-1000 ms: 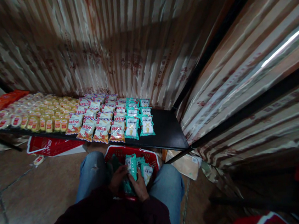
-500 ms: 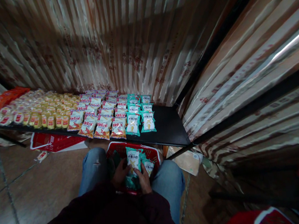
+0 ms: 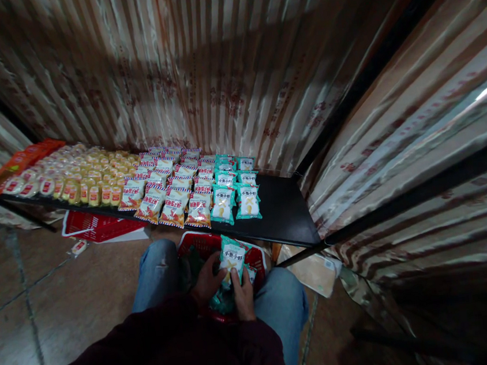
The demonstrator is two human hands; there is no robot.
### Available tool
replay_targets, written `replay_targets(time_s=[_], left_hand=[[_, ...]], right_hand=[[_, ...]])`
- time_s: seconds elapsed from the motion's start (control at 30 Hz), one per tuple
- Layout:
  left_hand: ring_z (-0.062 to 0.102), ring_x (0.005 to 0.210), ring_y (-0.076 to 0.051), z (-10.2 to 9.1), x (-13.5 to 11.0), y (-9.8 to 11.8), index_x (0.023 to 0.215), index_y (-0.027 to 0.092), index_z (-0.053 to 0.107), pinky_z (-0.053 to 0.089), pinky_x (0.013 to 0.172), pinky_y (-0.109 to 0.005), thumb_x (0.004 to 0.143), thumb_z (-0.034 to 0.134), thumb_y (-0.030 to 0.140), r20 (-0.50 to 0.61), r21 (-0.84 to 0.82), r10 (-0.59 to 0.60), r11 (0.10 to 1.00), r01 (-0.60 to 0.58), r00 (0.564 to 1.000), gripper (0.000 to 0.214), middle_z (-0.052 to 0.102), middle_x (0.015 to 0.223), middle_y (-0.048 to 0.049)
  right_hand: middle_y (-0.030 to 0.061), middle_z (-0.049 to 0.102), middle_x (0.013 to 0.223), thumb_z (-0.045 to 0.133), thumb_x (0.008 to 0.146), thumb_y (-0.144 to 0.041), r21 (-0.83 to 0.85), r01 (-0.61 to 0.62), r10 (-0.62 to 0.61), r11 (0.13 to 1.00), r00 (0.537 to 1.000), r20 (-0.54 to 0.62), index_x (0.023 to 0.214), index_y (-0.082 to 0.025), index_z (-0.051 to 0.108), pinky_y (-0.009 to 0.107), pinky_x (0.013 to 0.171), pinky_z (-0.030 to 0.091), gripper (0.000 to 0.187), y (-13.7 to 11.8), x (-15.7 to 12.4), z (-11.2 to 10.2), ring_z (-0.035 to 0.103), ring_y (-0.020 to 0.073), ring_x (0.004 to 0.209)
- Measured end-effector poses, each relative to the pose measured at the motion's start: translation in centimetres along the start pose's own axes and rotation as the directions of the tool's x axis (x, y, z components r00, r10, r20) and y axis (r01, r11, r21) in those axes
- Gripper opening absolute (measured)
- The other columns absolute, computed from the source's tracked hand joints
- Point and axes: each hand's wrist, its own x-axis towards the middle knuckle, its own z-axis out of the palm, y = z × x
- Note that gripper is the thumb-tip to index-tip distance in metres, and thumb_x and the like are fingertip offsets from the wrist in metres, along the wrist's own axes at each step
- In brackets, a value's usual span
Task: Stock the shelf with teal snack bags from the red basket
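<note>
Between my knees stands a red basket (image 3: 258, 257) with several teal snack bags (image 3: 222, 302) in it. Just above it I hold a teal and white snack bag (image 3: 233, 257), its printed front facing me. My left hand (image 3: 209, 279) grips its left side, and my right hand (image 3: 243, 296) has the thumb on the lower front; the fingers behind the bag are hidden. On the black shelf (image 3: 279, 210) ahead, two columns of like teal bags (image 3: 248, 200) stand at the right end of the stock.
Left of the teal bags are red and white snack bags (image 3: 174, 206), small yellow packs (image 3: 94, 193), white packs (image 3: 29, 189) and orange packets (image 3: 22, 165). Another red basket (image 3: 95, 226) lies under the shelf. A flat pale package (image 3: 314, 274) rests near the right shelf leg. Striped curtain surrounds the shelf.
The view has shifted a little, so the shelf appears farther right. Both hands have raised the teal bag slightly, and it covers more of the bags behind it.
</note>
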Motion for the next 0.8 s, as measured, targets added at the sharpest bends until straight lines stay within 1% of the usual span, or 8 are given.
replay_targets(time_s=[0.1, 0.17, 0.33, 0.43, 0.53, 0.63, 0.73, 0.8], left_hand=[[0.058, 0.112, -0.025, 0.8, 0.2, 0.8, 0.115, 0.019, 0.056, 0.046, 0.096, -0.033, 0.073, 0.07, 0.033, 0.059, -0.01, 0.02, 1.0, -0.019, 0.998, 0.047, 0.064, 0.12, -0.008], [0.06, 0.105, -0.024, 1.4, 0.6, 0.9, 0.115, 0.019, 0.055, 0.048, 0.09, -0.033, 0.077, 0.066, 0.039, 0.08, -0.033, 0.014, 0.999, -0.012, 0.997, 0.044, 0.065, 0.114, -0.0077], [0.062, 0.097, -0.022, 2.9, 2.0, 1.0, 0.098, 0.021, 0.057, 0.048, 0.086, -0.031, 0.072, 0.071, 0.044, -0.006, -0.068, 0.007, 0.998, -0.007, 1.0, 0.037, 0.067, 0.099, -0.0063], [0.062, 0.096, -0.022, 3.5, 2.7, 1.6, 0.092, 0.021, 0.055, 0.048, 0.086, -0.032, 0.071, 0.071, 0.043, -0.006, -0.096, 0.025, 0.995, -0.026, 1.0, 0.035, 0.067, 0.098, -0.0069], [0.063, 0.097, -0.023, 4.0, 3.1, 2.3, 0.093, 0.02, 0.052, 0.049, 0.087, -0.034, 0.071, 0.072, 0.041, -0.001, -0.141, 0.028, 0.99, -0.028, 1.0, 0.037, 0.067, 0.099, -0.0075], [0.063, 0.102, -0.024, 4.4, 3.7, 3.0, 0.1, 0.019, 0.051, 0.048, 0.09, -0.037, 0.072, 0.072, 0.039, 0.001, -0.175, 0.02, 0.984, -0.02, 1.0, 0.041, 0.067, 0.104, -0.0089], [0.062, 0.105, -0.024, 5.0, 4.5, 3.5, 0.107, 0.019, 0.049, 0.048, 0.091, -0.036, 0.075, 0.07, 0.035, -0.015, -0.165, 0.042, 0.985, -0.043, 0.999, 0.042, 0.066, 0.108, -0.0098], [0.063, 0.102, -0.022, 5.6, 5.2, 3.7, 0.107, 0.018, 0.048, 0.049, 0.09, -0.034, 0.077, 0.067, 0.032, -0.035, -0.132, 0.066, 0.989, -0.07, 0.997, 0.038, 0.067, 0.106, -0.009]], right_hand=[[0.0108, 0.071, 0.11, 0.055, 0.078, -0.063, 0.03, 0.02, -0.019, 0.999, 1.0, -0.017, 0.118, -0.015, 0.063, 0.036, 0.09, 0.048, 0.063, -1.3, 0.3, -0.4, 0.063, 0.0255, 0.102], [0.0109, 0.071, 0.109, 0.056, 0.078, -0.062, 0.072, 0.024, -0.024, 0.997, 1.0, -0.001, 0.117, -0.015, 0.063, 0.035, 0.088, 0.05, 0.061, -2.0, 0.5, -0.9, 0.064, 0.0252, 0.1], [0.0122, 0.069, 0.116, 0.059, 0.077, -0.059, 0.133, 0.006, -0.012, 0.991, 0.999, 0.038, 0.123, -0.016, 0.06, 0.034, 0.081, 0.053, 0.063, -3.3, 1.4, -1.9, 0.066, 0.0246, 0.095], [0.0114, 0.07, 0.113, 0.06, 0.077, -0.058, 0.121, -0.003, -0.002, 0.993, 0.999, 0.044, 0.123, -0.017, 0.06, 0.034, 0.08, 0.053, 0.062, -3.9, 1.9, -2.3, 0.067, 0.0252, 0.094], [0.0112, 0.07, 0.112, 0.06, 0.077, -0.057, 0.103, 0.022, -0.026, 0.994, 0.999, 0.045, 0.122, -0.017, 0.061, 0.035, 0.081, 0.053, 0.06, -4.3, 2.6, -2.5, 0.067, 0.0253, 0.094], [0.0114, 0.07, 0.113, 0.059, 0.078, -0.057, 0.055, 0.08, -0.081, 0.995, 0.996, 0.026, 0.122, -0.017, 0.061, 0.035, 0.084, 0.051, 0.059, -4.7, 3.6, -2.8, 0.065, 0.0254, 0.098], [0.0113, 0.067, 0.118, 0.058, 0.078, -0.056, -0.022, 0.136, -0.137, 0.99, 0.99, -0.019, 0.124, -0.017, 0.059, 0.036, 0.09, 0.049, 0.06, -4.9, 4.9, -3.2, 0.062, 0.0253, 0.105], [0.0111, 0.066, 0.119, 0.059, 0.078, -0.055, -0.078, 0.175, -0.179, 0.981, 0.983, -0.05, 0.125, -0.018, 0.059, 0.037, 0.092, 0.048, 0.06, -5.2, 5.8, -3.4, 0.06, 0.0255, 0.108]])
